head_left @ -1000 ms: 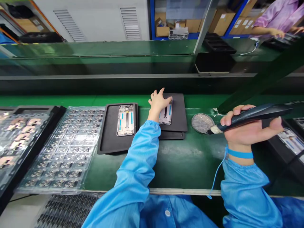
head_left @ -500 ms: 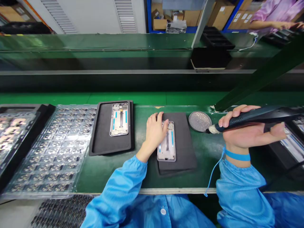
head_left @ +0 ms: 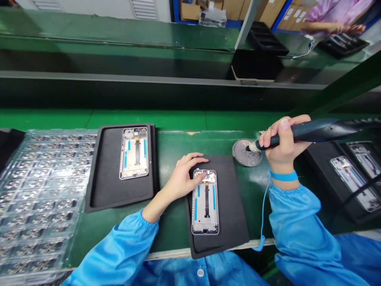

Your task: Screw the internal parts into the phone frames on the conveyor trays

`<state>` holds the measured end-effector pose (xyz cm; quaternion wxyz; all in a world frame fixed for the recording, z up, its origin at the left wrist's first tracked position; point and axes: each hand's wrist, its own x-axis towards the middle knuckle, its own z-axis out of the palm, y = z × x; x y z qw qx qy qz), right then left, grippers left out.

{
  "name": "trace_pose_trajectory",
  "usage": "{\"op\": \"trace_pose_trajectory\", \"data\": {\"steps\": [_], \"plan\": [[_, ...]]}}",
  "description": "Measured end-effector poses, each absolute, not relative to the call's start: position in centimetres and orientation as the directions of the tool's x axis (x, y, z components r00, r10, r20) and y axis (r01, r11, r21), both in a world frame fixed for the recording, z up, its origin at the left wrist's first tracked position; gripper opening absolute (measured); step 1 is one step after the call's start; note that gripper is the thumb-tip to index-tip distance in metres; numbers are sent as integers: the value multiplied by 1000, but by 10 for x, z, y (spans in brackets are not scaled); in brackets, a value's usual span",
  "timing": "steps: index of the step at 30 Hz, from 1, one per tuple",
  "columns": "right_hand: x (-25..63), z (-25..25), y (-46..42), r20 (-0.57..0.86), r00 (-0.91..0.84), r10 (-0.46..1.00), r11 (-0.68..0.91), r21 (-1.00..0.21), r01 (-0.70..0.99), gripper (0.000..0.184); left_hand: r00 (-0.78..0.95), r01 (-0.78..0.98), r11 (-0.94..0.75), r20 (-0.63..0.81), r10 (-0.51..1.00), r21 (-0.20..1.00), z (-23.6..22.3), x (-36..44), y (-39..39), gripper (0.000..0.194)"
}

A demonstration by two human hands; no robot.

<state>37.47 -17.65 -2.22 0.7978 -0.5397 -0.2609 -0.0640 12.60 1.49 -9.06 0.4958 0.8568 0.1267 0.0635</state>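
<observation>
A silver phone frame (head_left: pixel 205 201) lies on a black pad (head_left: pixel 232 214) at the near edge of the green bench. My left hand (head_left: pixel 182 176) rests on the pad's upper left corner, fingers spread, touching the frame's top edge. My right hand (head_left: pixel 282 145) is closed round a dark electric screwdriver (head_left: pixel 309 133), whose tip is down in a round silver screw dish (head_left: pixel 246 152). A blue wrist strap (head_left: pixel 282 176) with a cord circles my right wrist.
A black tray (head_left: pixel 104 186) to the left holds a second phone frame (head_left: pixel 134 152). Clear blister trays of small parts (head_left: pixel 38 186) fill the far left. Black trays with more frames (head_left: pixel 351 178) sit at right. Another person's arm (head_left: pixel 333 20) works beyond the conveyor.
My left hand has pulled the pad with its frame from the conveyor's far side toward me. My right hand turned and lowered the screwdriver tip into the dish.
</observation>
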Motion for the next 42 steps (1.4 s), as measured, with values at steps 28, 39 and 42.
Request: {"op": "trace_pose_trajectory", "data": {"steps": [28,39,42], "plan": [[402,-50,-168,481,849,218,348,-851,393,54,962,133,-517,16,274,845,-97,122,8,41],[398,-58,-163,476,801,363,166,-879,447,59,898,108,-445,105,428,889,-110,112,-2,47],[390,-55,-165,458,833,310,179,-889,422,56,896,113,-435,98,434,893,-112,110,-4,47]]}}
